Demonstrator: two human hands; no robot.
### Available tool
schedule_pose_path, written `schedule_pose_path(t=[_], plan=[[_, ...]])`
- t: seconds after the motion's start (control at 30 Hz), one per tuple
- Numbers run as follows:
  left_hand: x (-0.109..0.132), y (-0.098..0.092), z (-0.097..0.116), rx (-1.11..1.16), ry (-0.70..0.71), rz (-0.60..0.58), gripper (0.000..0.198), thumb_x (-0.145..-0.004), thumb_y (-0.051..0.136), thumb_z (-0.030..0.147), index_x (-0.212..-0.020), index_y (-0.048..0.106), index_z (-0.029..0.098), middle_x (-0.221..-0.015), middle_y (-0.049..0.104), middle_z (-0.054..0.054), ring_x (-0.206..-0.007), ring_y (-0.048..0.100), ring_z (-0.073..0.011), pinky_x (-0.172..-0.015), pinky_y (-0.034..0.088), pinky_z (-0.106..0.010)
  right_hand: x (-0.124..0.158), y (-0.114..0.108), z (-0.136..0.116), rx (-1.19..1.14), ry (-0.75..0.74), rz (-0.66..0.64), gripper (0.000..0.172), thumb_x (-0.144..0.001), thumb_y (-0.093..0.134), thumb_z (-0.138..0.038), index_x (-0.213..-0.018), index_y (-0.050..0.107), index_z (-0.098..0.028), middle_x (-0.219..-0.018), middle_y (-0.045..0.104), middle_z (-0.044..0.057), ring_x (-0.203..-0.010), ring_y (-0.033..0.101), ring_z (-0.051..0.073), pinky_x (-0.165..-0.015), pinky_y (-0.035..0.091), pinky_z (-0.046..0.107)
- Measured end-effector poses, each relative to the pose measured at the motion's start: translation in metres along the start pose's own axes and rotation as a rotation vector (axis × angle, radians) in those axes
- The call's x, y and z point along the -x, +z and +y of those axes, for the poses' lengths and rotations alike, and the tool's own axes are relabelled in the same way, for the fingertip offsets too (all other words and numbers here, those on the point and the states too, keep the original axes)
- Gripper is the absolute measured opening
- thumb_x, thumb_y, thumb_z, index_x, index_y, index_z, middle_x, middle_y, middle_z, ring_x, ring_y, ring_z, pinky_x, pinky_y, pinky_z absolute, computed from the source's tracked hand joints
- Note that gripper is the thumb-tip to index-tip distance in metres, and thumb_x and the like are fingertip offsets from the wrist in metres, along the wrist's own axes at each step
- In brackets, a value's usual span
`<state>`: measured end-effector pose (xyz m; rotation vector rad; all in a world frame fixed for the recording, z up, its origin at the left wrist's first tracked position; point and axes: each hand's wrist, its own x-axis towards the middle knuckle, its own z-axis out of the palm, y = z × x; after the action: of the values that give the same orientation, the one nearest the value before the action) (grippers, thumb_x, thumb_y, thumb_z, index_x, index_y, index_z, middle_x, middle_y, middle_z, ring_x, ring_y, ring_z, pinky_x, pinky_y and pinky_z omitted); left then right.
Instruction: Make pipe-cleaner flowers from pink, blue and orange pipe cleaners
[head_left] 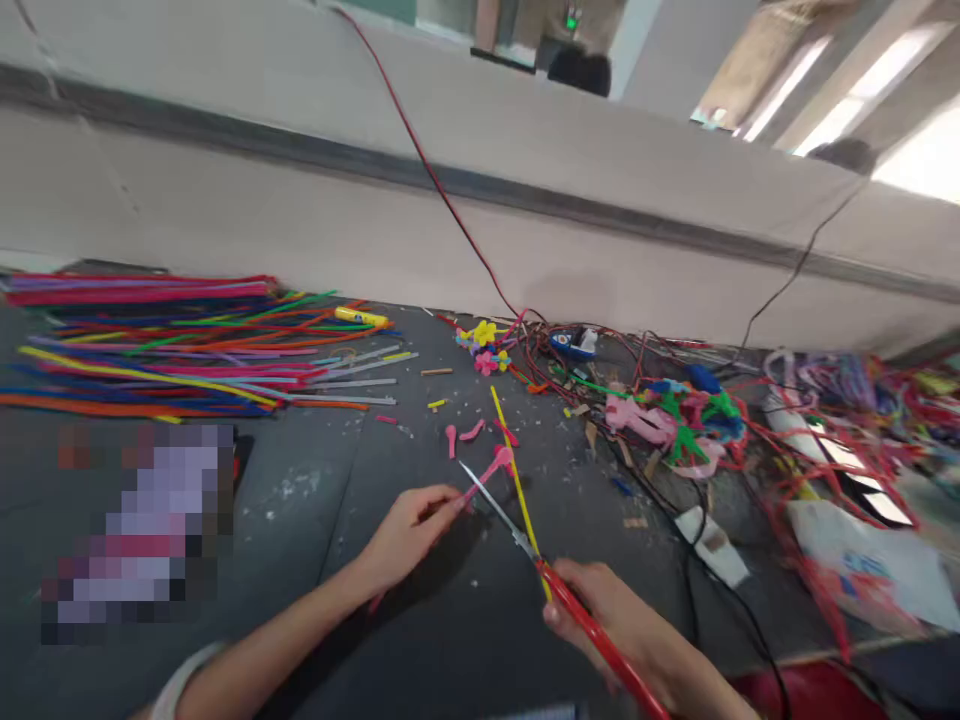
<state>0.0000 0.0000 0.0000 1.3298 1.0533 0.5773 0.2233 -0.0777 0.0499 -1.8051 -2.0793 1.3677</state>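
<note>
lower centre of the frame: the left hand [409, 535] pinches a pink pipe-cleaner piece [491, 470], fingers together on its end, while the right hand [607, 620] has its fingers clamped around red-handled scissors [574, 600], blades reaching toward that piece. a yellow pipe cleaner [519, 480] runs beside the blades. the step in hand appears to be trimming; a clean cut calls for the piece held steady. pink offcuts [471, 431] lie just above, and a heap of coloured pipe cleaners [150, 345] sits at left of frame.
</note>
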Motion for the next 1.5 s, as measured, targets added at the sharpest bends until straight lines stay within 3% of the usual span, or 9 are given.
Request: schedule_pose_path(t=[0.37,0.6,0.77,1.03,1.13,1.27,1.37,1.43,1.5], plan=[[-0.002,0.000,0.000,0.009,-0.002,0.006,0.032,-0.079,0.045,0.042,-0.080,0.059,0.013,-0.045,0.032,0.008,-0.040,0.029,-0.0072,-0.039,0.019,-0.018,0.003,-0.001,-0.003,0.031,-0.032,-0.005,0.039,-0.083,0.037,-0.053,-0.068,0.040,-0.017,-0.055,0.037,-0.004,-0.047,0.030,0.007,-0.043,0.022,0.019],[-0.001,0.002,0.003,0.010,0.006,0.012,0.031,-0.079,0.046,0.041,-0.078,0.059,0.013,-0.044,0.030,0.008,-0.039,0.028,-0.0069,-0.038,0.018,-0.019,-0.002,0.005,0.003,0.012,0.016,0.008,0.041,-0.081,0.038,-0.055,-0.066,0.042,-0.017,-0.053,0.039,-0.004,-0.045,0.032,0.006,-0.041,0.021,0.019],[-0.001,0.001,0.001,0.000,0.008,-0.006,0.031,-0.080,0.045,0.041,-0.076,0.058,0.013,-0.044,0.030,0.009,-0.039,0.026,-0.0064,-0.038,0.018,-0.019,-0.009,0.008,0.007,0.043,0.059,0.030,0.046,-0.082,0.035,-0.056,-0.058,0.041,-0.017,-0.048,0.033,-0.005,-0.044,0.027,0.006,-0.040,0.020,0.019],[-0.001,0.003,-0.001,-0.087,0.037,-0.086,0.033,-0.082,0.042,0.040,-0.079,0.060,0.013,-0.046,0.031,0.008,-0.041,0.027,-0.0069,-0.040,0.020,-0.019,-0.007,0.020,0.010,0.076,0.115,0.095,0.049,-0.085,0.028,-0.053,-0.055,0.041,-0.016,-0.048,0.034,-0.004,-0.044,0.031,0.007,-0.042,0.023,0.020],[0.001,0.002,0.002,-0.220,0.091,-0.083,0.034,-0.082,0.041,0.040,-0.079,0.063,0.013,-0.048,0.040,0.005,-0.044,0.033,-0.0083,-0.042,0.025,-0.019,-0.003,0.018,0.006,0.112,0.109,0.124,0.050,-0.084,0.028,-0.052,-0.055,0.046,-0.016,-0.046,0.038,-0.003,-0.044,0.035,0.008,-0.042,0.024,0.020],[-0.002,-0.020,0.003,-0.582,0.170,0.072,0.032,-0.082,0.042,0.039,-0.080,0.065,0.017,-0.059,0.057,0.000,-0.053,0.049,-0.0123,-0.049,0.034,-0.020,0.007,0.000,0.008,0.278,0.160,0.275,0.047,-0.082,0.035,-0.053,-0.059,0.054,-0.017,-0.048,0.051,0.001,-0.048,0.048,0.012,-0.044,0.029,0.021],[-0.008,-0.047,0.000,-0.965,0.143,0.328,0.026,-0.083,0.043,0.036,-0.085,0.064,0.021,-0.071,0.063,-0.002,-0.064,0.057,-0.0160,-0.057,0.040,-0.023,0.011,-0.014,0.028,0.384,0.411,0.444,0.040,-0.082,0.036,-0.049,-0.073,0.060,-0.018,-0.063,0.064,0.007,-0.062,0.061,0.020,-0.052,0.037,0.024],[-0.012,-0.061,-0.002,-1.047,0.137,0.413,0.024,-0.083,0.042,0.031,-0.091,0.062,0.021,-0.083,0.065,-0.006,-0.073,0.059,-0.0200,-0.064,0.043,-0.028,0.011,-0.019,0.049,0.469,0.596,0.490,0.039,-0.081,0.037,-0.049,-0.082,0.061,-0.017,-0.070,0.066,0.012,-0.067,0.063,0.027,-0.055,0.040,0.030],[-0.015,-0.067,-0.002,-1.072,0.164,0.457,0.025,-0.082,0.042,0.025,-0.100,0.059,0.018,-0.098,0.062,-0.010,-0.087,0.058,-0.0243,-0.074,0.043,-0.034,0.011,-0.019,0.066,0.509,0.642,0.553,0.040,-0.081,0.039,-0.048,-0.089,0.061,-0.015,-0.075,0.067,0.015,-0.069,0.063,0.030,-0.059,0.042,0.035]])
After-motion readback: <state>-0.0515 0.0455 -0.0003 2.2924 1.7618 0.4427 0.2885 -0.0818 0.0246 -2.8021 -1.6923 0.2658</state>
